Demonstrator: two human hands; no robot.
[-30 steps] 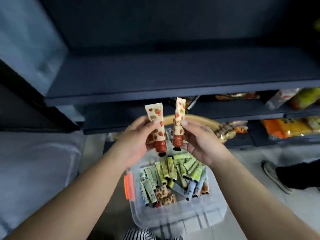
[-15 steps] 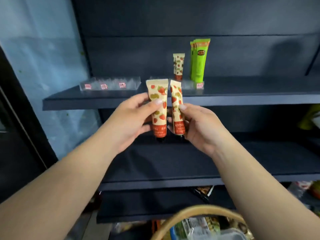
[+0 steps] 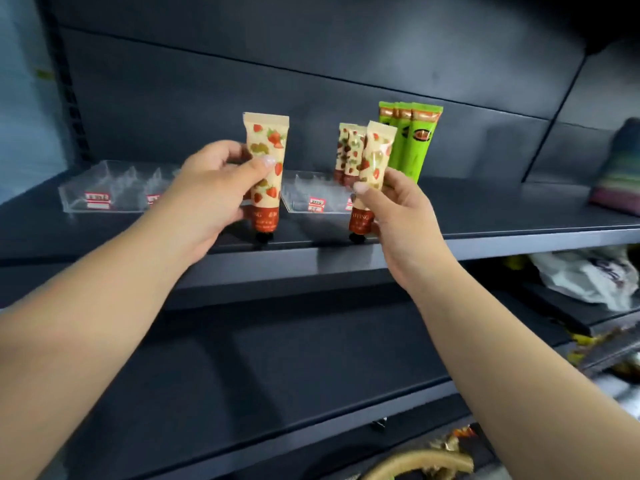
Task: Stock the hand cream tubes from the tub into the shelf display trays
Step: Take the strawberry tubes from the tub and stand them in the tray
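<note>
head view, the only one: we hold one strawberry tube in each hand, both upright with caps down, in front of the upper shelf [image 3: 485, 233]. the left hand [image 3: 207, 199] pinches the left tube [image 3: 266, 168] between thumb and curled fingers, at mid-body; its cap hangs just above the shelf's front edge, in line with the gap between the two clear trays. the right hand [image 3: 398, 216] grips the right tube [image 3: 372, 168] low on its body, thumb in front, fingers wrapped behind; this tube sits just before the right tray [image 3: 304, 199], close to the stocked tubes. already stocked in the right tray: a small group of strawberry tubes [image 3: 348, 154], standing, count unclear since they overlap, and beside them the green tubes [image 3: 410, 140], at least three, also standing. the left tray [image 3: 100, 188] shows only price labels and dividers; we see no tubes in it, though our left hand covers its right end. the tub is not in view, so we cannot say how much stock is left in it. judgement: task is early. two product kinds have a start in one tray, several slots look open, and the two tubes in hand are not yet placed. the right tube looks likely bound for the strawberry group; for the left tube we cannot tell the target slot. off to the right a striped object [image 3: 620, 174] rests on the same shelf, blurred, and a white bag [image 3: 588, 275] lies on the shelf below.
</note>
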